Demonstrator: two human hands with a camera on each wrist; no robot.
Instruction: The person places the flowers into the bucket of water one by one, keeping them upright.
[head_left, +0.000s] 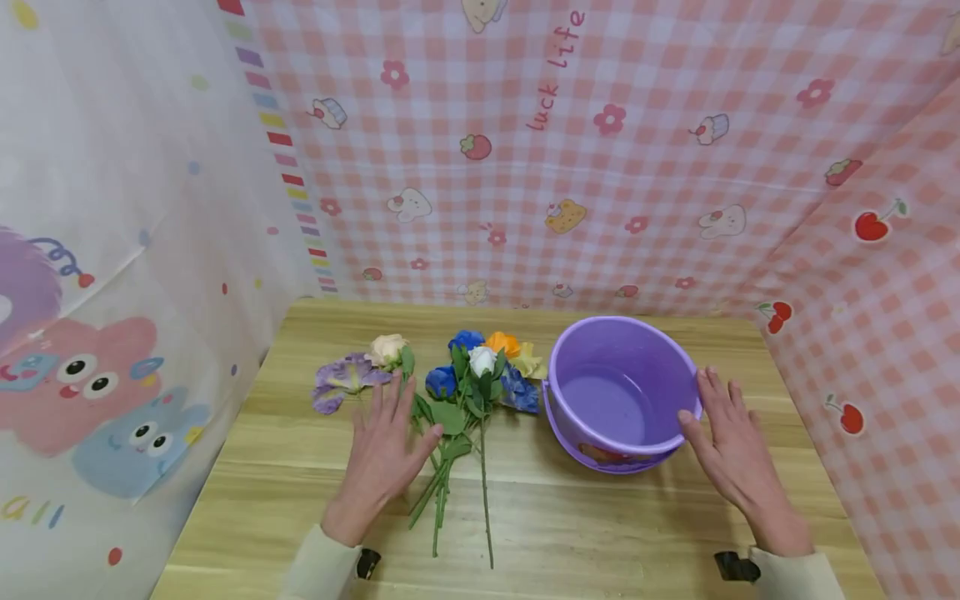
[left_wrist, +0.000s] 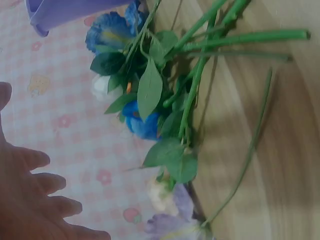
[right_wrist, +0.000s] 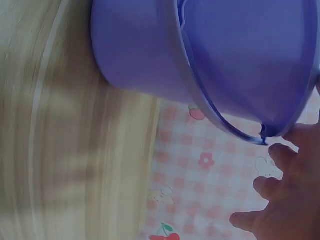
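My left hand (head_left: pixel 384 454), fingers straight and spread, is over the left part of a group of artificial flowers, with nothing gripped. Nearest its fingertips are a cream rose (head_left: pixel 387 350) and a purple ruffled flower (head_left: pixel 345 377). To its right lie a white rose (head_left: pixel 482 361), a blue rose (head_left: pixel 441 382), an orange flower (head_left: pixel 502 343), a yellow flower (head_left: pixel 529 363) and a blue ruffled flower (head_left: pixel 519 390), their green stems toward me. My right hand (head_left: pixel 731 450), fingers extended, is at the right rim of a purple bucket (right_wrist: pixel 135 50); whether it touches is unclear. The bucket stands upright, its inside bare.
The wooden table (head_left: pixel 570 533) bears everything. A pink checked cloth (head_left: pixel 525 183) hangs behind it, another checked cloth (head_left: pixel 900 333) on the right, and a white cartoon-print cloth (head_left: pixel 187 275) on the left. The bucket's handle (right_wrist: pixel 220 117) hangs down along its side.
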